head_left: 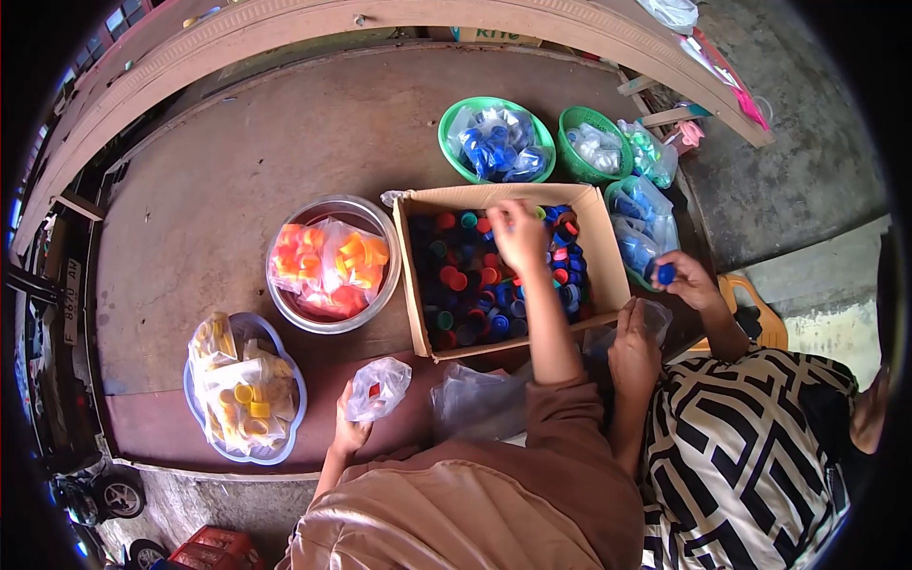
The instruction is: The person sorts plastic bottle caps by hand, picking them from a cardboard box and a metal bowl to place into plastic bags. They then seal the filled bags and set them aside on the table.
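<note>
The left hand's (351, 427) fingers grasp a small clear plastic bag (390, 382) with red showing inside, held above the near part of the worktop (190, 209). The right hand (520, 237) reaches over a cardboard box (597, 237) with its fingers curled; whether they grip a cap cannot be told. The open box contains a loose, mixed layer of caps (475, 299), chiefly blue, red and dark, with some green; they are round, with hollow undersides showing on some. Flattened clear bags (480, 399) lie against the box's near side. To the left, a steel bowl (332, 328) holds bagged orange and red caps (353, 255); nearer the front edge, a lavender scalloped tray (256, 330) holds bagged yellow caps (242, 408). Beyond the box and at its right stand 3 green baskets (475, 104): 1 with blue and white bagged contents, 1 with white, 1 with blue. At right, a co-worker's 2 hands flank the box corner, 1 holding a blue cap (667, 274). Brown worktop extends left of the bowl and behind it to a wooden beam (285, 33) along the far side.
</note>
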Available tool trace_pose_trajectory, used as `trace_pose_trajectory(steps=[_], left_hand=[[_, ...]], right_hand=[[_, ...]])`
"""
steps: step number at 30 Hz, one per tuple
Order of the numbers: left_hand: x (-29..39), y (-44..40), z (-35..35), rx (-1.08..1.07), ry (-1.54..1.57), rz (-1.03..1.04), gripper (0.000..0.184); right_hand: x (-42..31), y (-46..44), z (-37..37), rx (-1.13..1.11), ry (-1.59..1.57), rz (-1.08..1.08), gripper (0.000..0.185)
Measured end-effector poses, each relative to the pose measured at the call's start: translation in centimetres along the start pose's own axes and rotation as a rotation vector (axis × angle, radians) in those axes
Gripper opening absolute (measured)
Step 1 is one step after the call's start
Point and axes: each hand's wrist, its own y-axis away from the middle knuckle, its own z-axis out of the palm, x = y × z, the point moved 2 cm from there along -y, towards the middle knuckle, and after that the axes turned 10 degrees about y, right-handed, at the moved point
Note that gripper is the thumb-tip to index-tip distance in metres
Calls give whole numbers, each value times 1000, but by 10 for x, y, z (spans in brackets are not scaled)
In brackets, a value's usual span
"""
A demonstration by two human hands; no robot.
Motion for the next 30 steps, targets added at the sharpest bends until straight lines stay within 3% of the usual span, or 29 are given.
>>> trace_pose_trajectory(steps=[2,3,4,7,10,11,12,21,24,30], left_hand=[[1,1,-3,5,-20,9,33],[2,1,-3,17,-23,7,32],[1,0,-2,30,-23,5,32],[-5,-4,-4,9,-4,-13,31],[-3,-5,-2,37,49,4,32],[-3,-6,-1,31,38,14,32],[-2,-6,-2,25,26,23,33],[-4,-7,0,30,62,-3,35],[-1,-8,3,37,37,9,34],[-9,-6,2,45,-9,9,30]], right_hand=[[62,-7,6,58,602,168,47],[78,-11,-4,-202,568,322,51],[153,-14,31,-314,498,471,51],[146,4,23,-307,444,609,60],[130,-2,27,-419,280,518,65],[129,4,42,-328,320,499,67],[116,5,41,-367,328,571,68],[93,10,52,-454,216,379,63],[79,10,57,-494,108,199,64],[10,26,27,-679,352,98,80]])
